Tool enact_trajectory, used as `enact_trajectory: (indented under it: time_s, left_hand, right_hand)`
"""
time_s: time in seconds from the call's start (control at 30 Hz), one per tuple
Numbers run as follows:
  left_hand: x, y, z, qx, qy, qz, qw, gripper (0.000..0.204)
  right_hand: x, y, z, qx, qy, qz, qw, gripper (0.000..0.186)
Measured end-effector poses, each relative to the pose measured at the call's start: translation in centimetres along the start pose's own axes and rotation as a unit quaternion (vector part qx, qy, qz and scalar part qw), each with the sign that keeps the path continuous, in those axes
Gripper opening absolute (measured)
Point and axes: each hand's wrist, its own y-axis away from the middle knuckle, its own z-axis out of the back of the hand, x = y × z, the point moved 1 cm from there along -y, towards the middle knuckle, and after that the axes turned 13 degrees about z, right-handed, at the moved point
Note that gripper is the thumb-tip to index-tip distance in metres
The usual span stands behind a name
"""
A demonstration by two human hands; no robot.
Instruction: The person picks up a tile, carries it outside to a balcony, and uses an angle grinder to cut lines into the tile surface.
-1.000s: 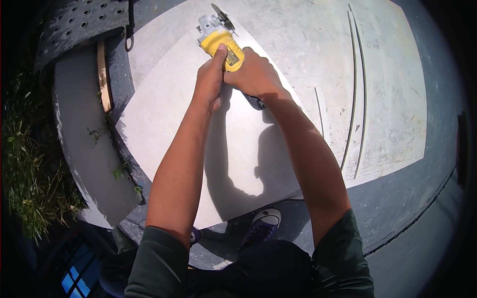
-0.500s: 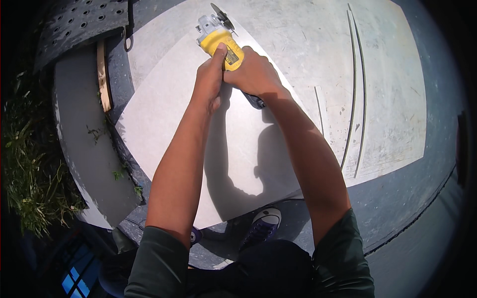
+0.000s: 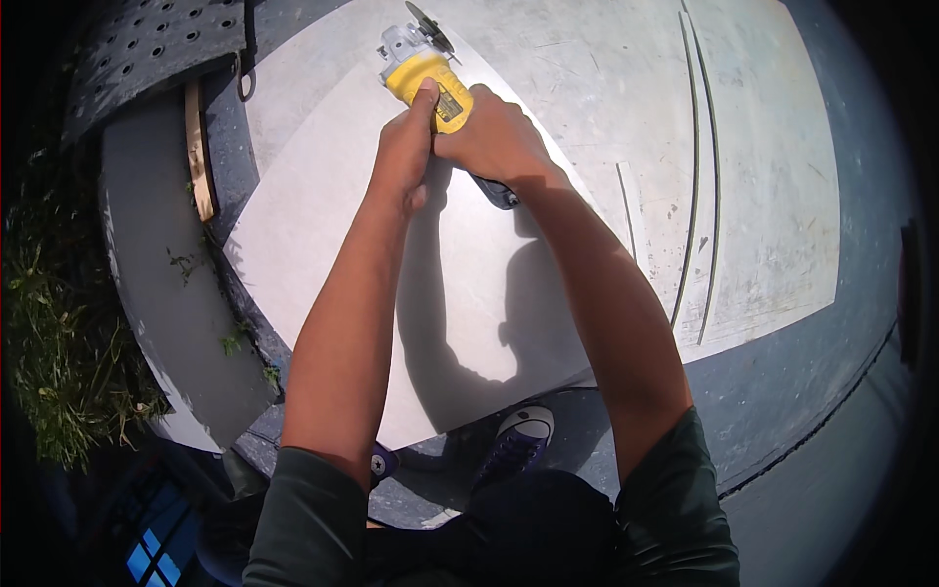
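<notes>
Both my hands grip a yellow and grey angle grinder [image 3: 423,61] at the far edge of a large pale tile [image 3: 333,225]. My left hand [image 3: 406,142] wraps the front of the yellow body, thumb up on it. My right hand [image 3: 494,137] closes around the rear handle, whose dark end [image 3: 496,192] sticks out below the wrist. The grinder's dark disc [image 3: 428,23] stands at the tile's far edge. My arms cast a shadow across the tile.
The tile lies on a bigger grey slab [image 3: 763,166] with long cut grooves. A perforated dark metal sheet [image 3: 147,44] lies at the upper left, a wooden strip [image 3: 199,147] beside it. Grass [image 3: 59,362] grows at the left. My purple shoes [image 3: 514,440] stand at the tile's near edge.
</notes>
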Motion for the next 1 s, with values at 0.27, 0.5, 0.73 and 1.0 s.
enact_trajectory:
  time_s: [0.27, 0.5, 0.73, 1.0]
  left_hand:
    - [0.1, -0.9, 0.7, 0.019, 0.001, -0.002, 1.000, 0.071]
    - [0.2, -1.2, 0.8, 0.029, 0.011, -0.008, 0.999, 0.070]
    - [0.0, -0.6, 0.5, 0.017, 0.011, 0.012, 1.000, 0.069]
    - [0.1, -0.5, 0.7, 0.018, 0.011, 0.009, 1.000, 0.069]
  right_hand:
    - [0.4, 0.0, 0.0, 0.000, 0.001, 0.003, 1.000, 0.058]
    - [0.3, 0.0, 0.0, 0.000, -0.005, 0.001, 1.000, 0.057]
    - [0.2, -0.1, 0.0, 0.002, -0.002, 0.002, 1.000, 0.057]
    - [0.3, 0.2, 0.0, 0.007, 0.000, 0.001, 1.000, 0.058]
